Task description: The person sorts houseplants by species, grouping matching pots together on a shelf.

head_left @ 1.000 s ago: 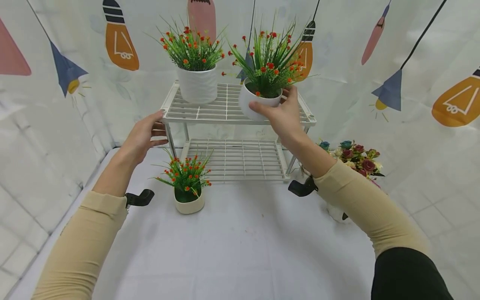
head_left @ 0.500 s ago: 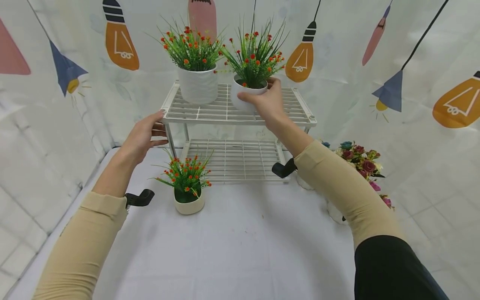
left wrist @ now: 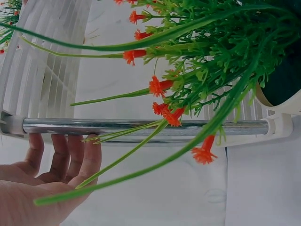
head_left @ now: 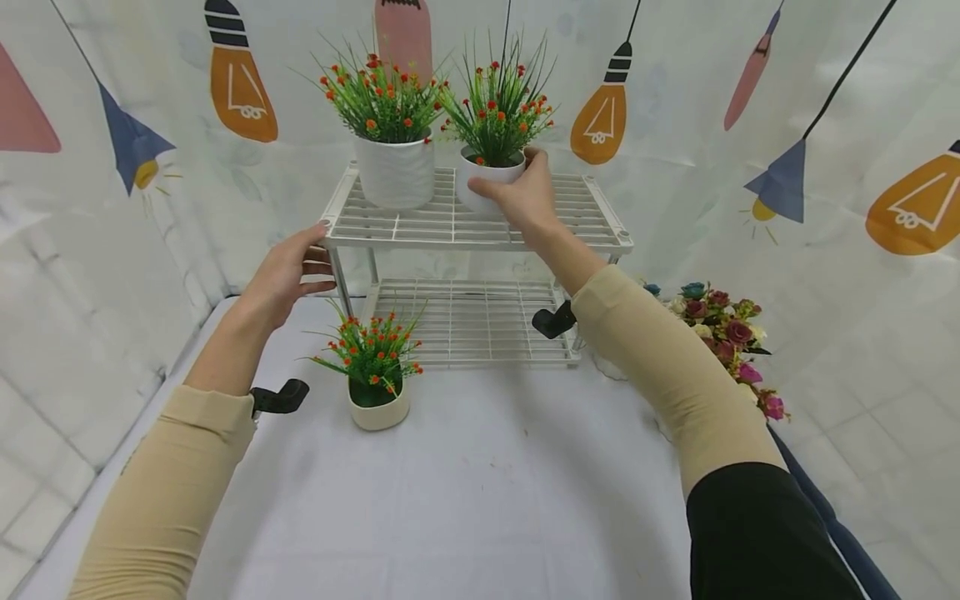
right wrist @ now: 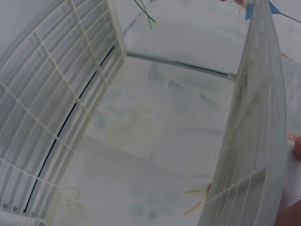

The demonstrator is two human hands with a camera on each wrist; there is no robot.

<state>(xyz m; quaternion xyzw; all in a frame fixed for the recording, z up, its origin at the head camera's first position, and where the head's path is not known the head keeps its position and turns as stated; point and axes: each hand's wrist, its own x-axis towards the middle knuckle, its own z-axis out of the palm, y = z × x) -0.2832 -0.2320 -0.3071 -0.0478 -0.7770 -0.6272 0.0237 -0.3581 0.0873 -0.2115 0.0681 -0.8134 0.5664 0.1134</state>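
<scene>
On the top tier of the white wire shelf rack (head_left: 592, 237), my right hand (head_left: 527, 197) holds a small white pot (head_left: 489, 177) with grassy leaves and red-orange flowers, thumb on the near side. Left of it stands a larger white flowerpot (head_left: 397, 173) with similar flowers. My left hand (head_left: 281, 271) is at the rack's left front corner. Its fingertips touch the metal post (left wrist: 178, 126) in the left wrist view without wrapping round it. Only slivers of my right hand (right wrist: 297, 148) show at the right wrist view's edge; that pot's base is partly hidden.
A cream pot (head_left: 378, 411) of orange flowers stands on the white-covered table (head_left: 450, 500), before the rack's left side. Right of the rack is a rose arrangement (head_left: 723, 325), partly behind my right sleeve. A printed curtain (head_left: 690, 108) hangs close behind.
My right hand has moved the small white pot leftward and slightly back on the top tier, beside the larger pot. My left hand stays at the rack's corner.
</scene>
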